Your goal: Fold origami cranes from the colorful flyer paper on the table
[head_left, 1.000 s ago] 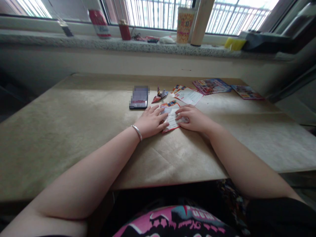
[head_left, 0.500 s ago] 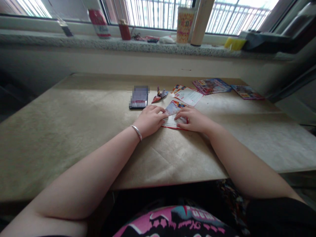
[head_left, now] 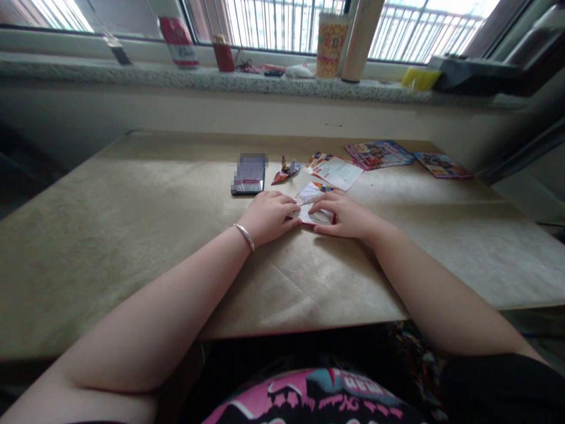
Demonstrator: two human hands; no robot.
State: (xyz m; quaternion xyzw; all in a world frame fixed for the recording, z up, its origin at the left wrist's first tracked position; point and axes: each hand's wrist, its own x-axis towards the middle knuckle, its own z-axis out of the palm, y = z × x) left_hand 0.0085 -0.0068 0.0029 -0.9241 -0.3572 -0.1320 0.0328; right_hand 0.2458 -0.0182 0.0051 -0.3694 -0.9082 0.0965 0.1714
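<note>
A printed sheet of paper (head_left: 308,210), white with a red edge and a colourful far corner, lies on the table between my hands. My left hand (head_left: 271,215), with a silver bangle at the wrist, grips its left side, fingers over the top and thumb at the near edge. From the right, my right hand (head_left: 353,215) holds the sheet with bent fingers on its surface and the thumb along the near edge. Parts of the sheet are hidden under my fingers. Just beyond my hands sits a folded paper crane (head_left: 286,171).
A phone (head_left: 249,175) lies left of the crane. Other printed sheets (head_left: 339,171) and colourful booklets (head_left: 379,154) lie at the back right of the table (head_left: 154,200). On the windowsill (head_left: 273,83) stand a red can (head_left: 178,42), a patterned cup (head_left: 330,47) and a tall cylinder (head_left: 359,44).
The sheet's near edge has shifted slightly away from me, and my thumbs now lie along it. My right fingertips have moved a little left.
</note>
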